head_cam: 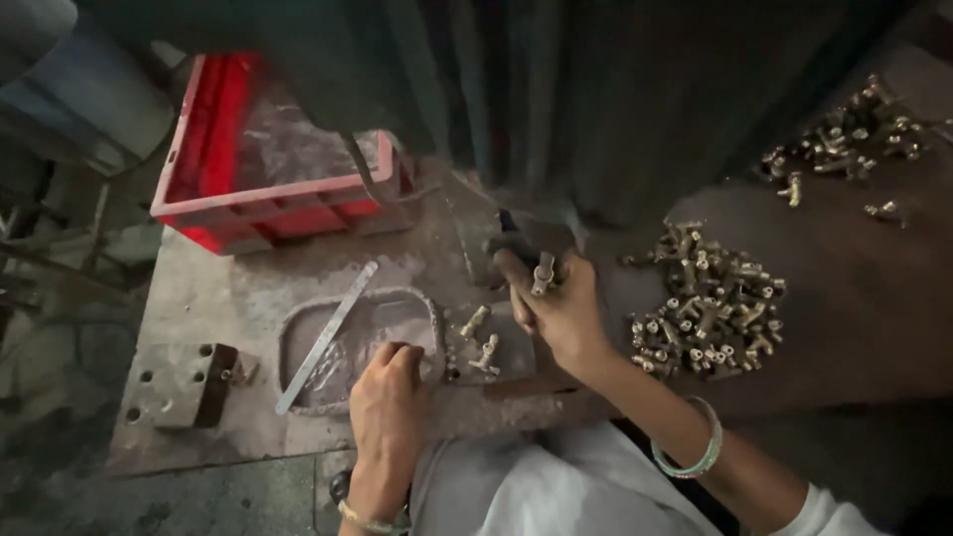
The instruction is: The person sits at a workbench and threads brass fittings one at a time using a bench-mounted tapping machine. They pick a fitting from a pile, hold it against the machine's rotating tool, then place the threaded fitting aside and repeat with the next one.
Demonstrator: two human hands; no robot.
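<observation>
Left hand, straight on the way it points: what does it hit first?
Likely the shallow metal tray: the left hand points up-frame with its knuckles already at the tray's near rim. Beyond that lies the flat metal strip. Depth is unclear.

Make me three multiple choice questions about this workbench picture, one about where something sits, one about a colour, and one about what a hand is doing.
1. Where is the large pile of brass fittings?
A. Inside the crate
B. To the right of the right hand
C. In the metal tray

2. What colour is the plastic crate?
A. Red
B. Blue
C. Green

3. What is the right hand doing?
A. Lying flat and empty
B. Gripping the metal strip
C. Holding a brass fitting

Answers:
1 B, the pile lies on the dark surface right of that hand.
2 A, its walls are bright red.
3 C, the fitting sticks up between its fingers, while the left hand rests at the tray.
</observation>
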